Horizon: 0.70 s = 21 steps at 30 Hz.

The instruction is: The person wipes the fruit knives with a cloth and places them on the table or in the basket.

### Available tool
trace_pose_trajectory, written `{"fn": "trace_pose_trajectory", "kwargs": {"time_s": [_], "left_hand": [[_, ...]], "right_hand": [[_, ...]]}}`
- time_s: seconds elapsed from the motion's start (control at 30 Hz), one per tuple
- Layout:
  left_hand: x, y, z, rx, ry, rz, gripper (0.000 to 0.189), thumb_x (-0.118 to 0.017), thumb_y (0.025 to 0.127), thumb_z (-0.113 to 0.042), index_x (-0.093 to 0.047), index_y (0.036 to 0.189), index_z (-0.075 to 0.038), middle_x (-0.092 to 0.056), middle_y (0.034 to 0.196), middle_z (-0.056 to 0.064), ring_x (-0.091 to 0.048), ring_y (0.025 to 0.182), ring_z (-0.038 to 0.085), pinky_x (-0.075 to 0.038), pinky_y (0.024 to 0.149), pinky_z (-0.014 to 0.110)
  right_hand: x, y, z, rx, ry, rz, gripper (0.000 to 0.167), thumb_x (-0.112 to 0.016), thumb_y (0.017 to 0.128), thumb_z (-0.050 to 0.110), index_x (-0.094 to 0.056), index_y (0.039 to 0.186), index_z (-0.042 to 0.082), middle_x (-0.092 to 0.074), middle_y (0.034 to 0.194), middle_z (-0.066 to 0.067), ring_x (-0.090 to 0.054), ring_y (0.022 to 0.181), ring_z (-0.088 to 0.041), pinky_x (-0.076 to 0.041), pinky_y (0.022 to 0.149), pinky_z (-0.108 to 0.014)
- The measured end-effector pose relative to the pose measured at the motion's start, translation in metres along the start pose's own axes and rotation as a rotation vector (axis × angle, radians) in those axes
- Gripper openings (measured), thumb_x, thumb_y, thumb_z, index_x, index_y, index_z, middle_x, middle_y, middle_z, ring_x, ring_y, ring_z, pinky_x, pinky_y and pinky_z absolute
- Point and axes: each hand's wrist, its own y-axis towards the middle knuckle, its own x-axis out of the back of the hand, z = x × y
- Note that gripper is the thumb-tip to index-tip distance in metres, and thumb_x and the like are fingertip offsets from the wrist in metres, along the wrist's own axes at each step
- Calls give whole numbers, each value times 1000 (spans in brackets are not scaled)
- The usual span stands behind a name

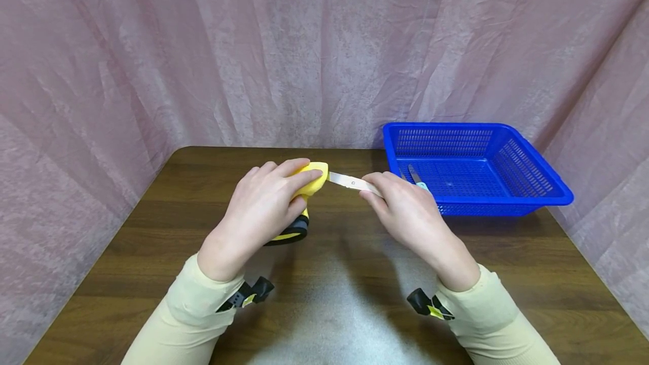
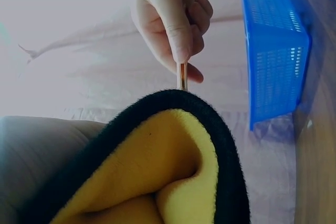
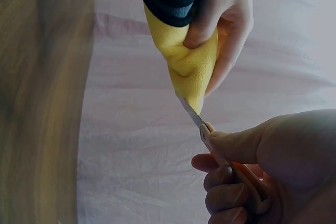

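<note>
My left hand (image 1: pixel 263 199) pinches a folded yellow cloth (image 1: pixel 318 176) with black-and-grey edging around a knife's blade. The blade's outer part is hidden in the cloth. A folding knife (image 1: pixel 351 181) with a pale handle and a visible pivot spans the gap between both hands. Its handle is gripped in my right hand (image 1: pixel 408 213), thumb along one side and fingers curled beneath, as the right wrist view shows. The loose end of the cloth hangs below the left hand, and its yellow inner fold (image 2: pixel 152 156) fills the lower part of the left wrist view.
A blue perforated basket (image 1: pixel 507 205) stands at the back right of the brown wooden table (image 1: pixel 167 275). Inside, by its left wall, lies an unfolded knife with a light-blue handle (image 1: pixel 422 186); another blade tip shows beside it. A pink curtain (image 1: pixel 314 55) hangs behind the table.
</note>
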Motion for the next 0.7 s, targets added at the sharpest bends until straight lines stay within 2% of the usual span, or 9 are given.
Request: {"fn": "trace_pose_trajectory", "kwargs": {"time_s": [0.23,0.5,0.7], "left_hand": [[2,0,3,33,-16,25,56,-76,87,-6,-78,139,-24,-71,145,2,-64,89,32,-51,73,43],[3,0,7,78,-22,67,57,-75,88,-9,-77,143,-24,-69,148,5,-66,98,35,-54,80,48],[4,0,10,108,-30,89,57,-74,90,-9,-76,144,-25,-68,149,5,-67,99,35,-53,81,48]], "right_hand": [[1,0,0,5,0,-6,19,-69,110,26,-78,122,15,-69,95,2,-63,81,-18,-54,68,-47],[1,0,0,8,2,-11,19,-69,111,27,-78,122,15,-70,96,2,-63,81,-18,-54,68,-49],[2,0,0,10,1,-12,18,-69,110,26,-78,121,15,-70,96,2,-63,80,-18,-54,69,-49]]}}
